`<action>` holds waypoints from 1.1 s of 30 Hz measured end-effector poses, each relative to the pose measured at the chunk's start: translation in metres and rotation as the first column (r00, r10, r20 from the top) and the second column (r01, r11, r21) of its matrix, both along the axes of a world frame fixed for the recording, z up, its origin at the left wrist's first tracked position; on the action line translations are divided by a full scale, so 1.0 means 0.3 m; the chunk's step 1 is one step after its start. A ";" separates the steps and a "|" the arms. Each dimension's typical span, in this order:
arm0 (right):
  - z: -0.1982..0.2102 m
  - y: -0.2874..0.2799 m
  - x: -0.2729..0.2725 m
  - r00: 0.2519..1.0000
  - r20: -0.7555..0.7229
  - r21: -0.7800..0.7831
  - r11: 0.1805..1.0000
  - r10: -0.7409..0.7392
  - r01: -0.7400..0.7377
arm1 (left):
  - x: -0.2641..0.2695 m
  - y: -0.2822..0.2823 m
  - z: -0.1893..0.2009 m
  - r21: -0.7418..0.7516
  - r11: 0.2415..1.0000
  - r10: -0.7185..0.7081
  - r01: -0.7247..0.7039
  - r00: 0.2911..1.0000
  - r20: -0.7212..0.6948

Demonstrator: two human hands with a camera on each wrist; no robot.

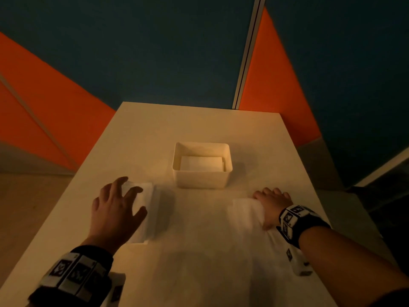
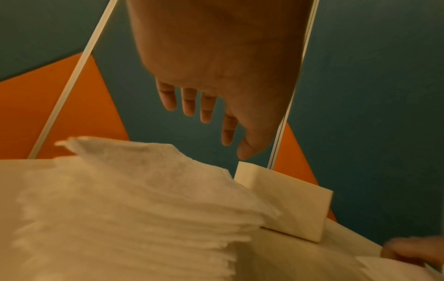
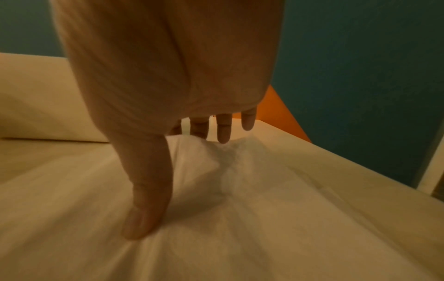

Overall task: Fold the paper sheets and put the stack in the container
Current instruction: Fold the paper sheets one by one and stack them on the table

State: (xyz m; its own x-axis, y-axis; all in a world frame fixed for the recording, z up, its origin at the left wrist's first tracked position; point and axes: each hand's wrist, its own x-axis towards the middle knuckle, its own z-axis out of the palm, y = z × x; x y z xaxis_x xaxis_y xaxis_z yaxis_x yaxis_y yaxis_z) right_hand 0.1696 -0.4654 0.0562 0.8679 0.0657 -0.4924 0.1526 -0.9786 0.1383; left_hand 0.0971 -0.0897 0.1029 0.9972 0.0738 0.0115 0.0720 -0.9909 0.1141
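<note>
L hand (image 1: 115, 209) hovers w/ fingers spread over the stack (image 1: 145, 209) at 9 o'clock, holding nothing. Box (image 1: 201, 180) at 12 holds 1 folded wad (image 1: 200, 163). R hand (image 1: 271, 206) at 3 lies flat, pressing 1 sheet (image 1: 245, 212). Paper looks thin, soft, light; I'd pinch at a corner or edge. 1 stack, sheets too many to count.

The head camera looks steeply down and forward over the surface (image 1: 199, 251), taking in both hands. The 2 wrist cameras sit close under each palm, facing along the fingers (image 2: 187, 102). The left wrist view shares the container (image 2: 295, 207) with the head view; the right shows only nearby paper (image 3: 264, 209).
</note>
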 end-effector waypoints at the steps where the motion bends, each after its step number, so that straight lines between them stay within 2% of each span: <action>1: 0.000 0.001 0.001 1.000 0.009 -0.009 1.000 -0.006 0.006 | 0.002 -0.011 0.002 0.002 1.000 -0.015 0.015 1.000 0.008; 8: 0.028 0.000 -0.018 0.991 0.137 0.011 1.000 -0.009 0.008 | 0.011 -0.072 0.003 0.008 0.994 -0.105 0.105 0.994 0.007; 12: 0.068 -0.029 -0.021 0.973 0.230 0.112 0.994 -0.007 -0.019 | 0.021 -0.095 0.000 -0.025 0.988 -0.155 0.155 0.988 -0.003; 14: 0.115 -0.039 -0.012 0.983 0.185 0.173 0.985 -0.016 -0.016 | 0.030 -0.109 0.003 -0.081 0.983 -0.166 0.163 0.986 -0.030; 16: 0.170 -0.040 -0.004 0.992 0.086 0.356 0.933 -0.087 0.051 | 0.046 -0.122 0.009 -0.165 0.973 -0.178 0.163 0.981 -0.081; 19: 0.248 -0.020 0.009 0.979 -0.010 0.623 0.765 -0.204 0.165 | 0.073 -0.157 0.018 -0.400 0.900 -0.243 0.171 0.960 -0.137; 22: 0.305 0.025 0.011 0.954 -0.107 0.788 0.562 -0.282 0.254 | 0.084 -0.219 0.031 -0.656 0.752 -0.288 0.060 0.926 -0.245; 23: 0.316 0.045 0.005 0.938 -0.148 0.842 0.458 -0.312 0.285 | 0.086 -0.241 0.031 -0.721 0.693 -0.307 -0.004 0.903 -0.300; 26: 0.326 0.107 -0.023 0.865 -0.321 0.925 0.069 -0.386 0.374 | 0.089 -0.290 0.039 -0.845 0.506 -0.385 -0.176 0.831 -0.403; 28: 0.313 0.144 -0.041 0.833 -0.388 0.918 -0.082 -0.395 0.389 | 0.090 -0.306 0.038 -0.899 0.333 -0.405 -0.285 0.817 -0.409; 30: 0.300 0.181 -0.061 0.811 -0.450 0.893 -0.201 -0.372 0.403 | 0.095 -0.315 0.036 -0.928 0.098 -0.408 -0.360 0.836 -0.367; 32: 0.279 0.204 -0.077 0.788 -0.517 0.851 -0.301 -0.333 0.431 | 0.104 -0.316 0.051 -0.923 -0.107 -0.353 -0.371 0.882 -0.313; 33: 0.268 0.211 -0.082 0.782 -0.541 0.832 -0.334 -0.311 0.443 | 0.110 -0.312 0.062 -0.922 -0.171 -0.310 -0.347 0.907 -0.284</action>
State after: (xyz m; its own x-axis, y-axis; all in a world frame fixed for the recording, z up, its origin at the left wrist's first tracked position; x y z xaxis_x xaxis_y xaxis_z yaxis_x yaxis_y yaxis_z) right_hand 0.1449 -0.4023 0.1366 0.9238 0.1464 -0.3537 -0.3747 0.1568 -0.9138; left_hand 0.1300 -0.1833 0.1217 0.8821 -0.3107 -0.3541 0.4360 0.2537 0.8635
